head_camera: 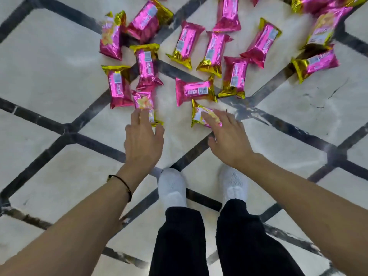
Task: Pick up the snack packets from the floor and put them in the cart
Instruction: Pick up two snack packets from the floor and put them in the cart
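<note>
Glossy, crinkled pink-and-gold foil snack packets (196, 90), pillow-shaped with crimped ends, are scattered on the polished pale marble floor (49, 56), and the nearest two are overlapped by the spread, uncurled fingers of the left hand (143, 140) and right hand (229, 140), nothing being gripped.

Left hand (143, 141) and right hand (229, 139) spread above snack packets (196, 91) on floor (49, 56)
</note>
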Demonstrator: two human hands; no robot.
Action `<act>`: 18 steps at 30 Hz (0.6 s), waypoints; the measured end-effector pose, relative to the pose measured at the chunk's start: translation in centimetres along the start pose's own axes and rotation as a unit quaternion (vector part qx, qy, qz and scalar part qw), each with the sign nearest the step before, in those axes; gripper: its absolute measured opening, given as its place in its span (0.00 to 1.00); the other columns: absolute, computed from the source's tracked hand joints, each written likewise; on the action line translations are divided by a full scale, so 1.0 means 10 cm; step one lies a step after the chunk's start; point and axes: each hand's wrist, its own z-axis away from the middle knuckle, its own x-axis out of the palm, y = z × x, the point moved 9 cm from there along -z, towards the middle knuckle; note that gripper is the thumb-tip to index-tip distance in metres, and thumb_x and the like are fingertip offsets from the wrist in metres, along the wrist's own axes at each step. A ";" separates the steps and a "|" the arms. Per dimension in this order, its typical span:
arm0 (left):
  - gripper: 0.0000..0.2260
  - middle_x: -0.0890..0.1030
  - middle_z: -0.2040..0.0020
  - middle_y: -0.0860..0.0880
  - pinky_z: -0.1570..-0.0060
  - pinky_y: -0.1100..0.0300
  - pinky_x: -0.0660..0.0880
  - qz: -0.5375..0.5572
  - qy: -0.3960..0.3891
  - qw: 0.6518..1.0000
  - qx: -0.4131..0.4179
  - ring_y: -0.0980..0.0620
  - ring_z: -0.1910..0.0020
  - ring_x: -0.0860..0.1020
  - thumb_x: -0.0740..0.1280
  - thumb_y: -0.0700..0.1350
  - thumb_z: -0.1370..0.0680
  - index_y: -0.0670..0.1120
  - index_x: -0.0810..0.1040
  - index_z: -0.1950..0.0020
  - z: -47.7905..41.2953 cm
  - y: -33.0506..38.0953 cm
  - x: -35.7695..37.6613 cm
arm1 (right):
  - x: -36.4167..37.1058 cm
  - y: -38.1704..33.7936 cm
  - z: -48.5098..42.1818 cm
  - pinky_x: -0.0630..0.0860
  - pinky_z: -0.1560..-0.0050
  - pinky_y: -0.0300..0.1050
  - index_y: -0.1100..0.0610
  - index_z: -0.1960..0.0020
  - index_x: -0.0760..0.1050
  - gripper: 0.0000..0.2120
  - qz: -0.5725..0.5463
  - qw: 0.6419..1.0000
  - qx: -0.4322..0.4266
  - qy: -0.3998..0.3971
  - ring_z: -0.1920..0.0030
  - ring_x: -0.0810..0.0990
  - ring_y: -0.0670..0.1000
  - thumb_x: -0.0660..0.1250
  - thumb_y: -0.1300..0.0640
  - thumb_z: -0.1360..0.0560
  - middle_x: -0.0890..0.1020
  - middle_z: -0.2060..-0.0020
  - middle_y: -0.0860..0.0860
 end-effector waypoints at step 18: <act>0.32 0.61 0.25 0.37 0.54 0.42 0.77 -0.080 0.122 0.989 -0.028 0.34 0.42 0.72 0.69 0.42 0.22 0.50 0.58 0.22 -1.12 -0.49 0.95 | 0.81 0.32 -0.80 0.71 0.56 0.55 0.46 0.25 0.62 0.34 0.144 0.989 -0.009 0.045 0.50 0.73 0.65 0.70 0.58 0.28 0.73 0.40 0.63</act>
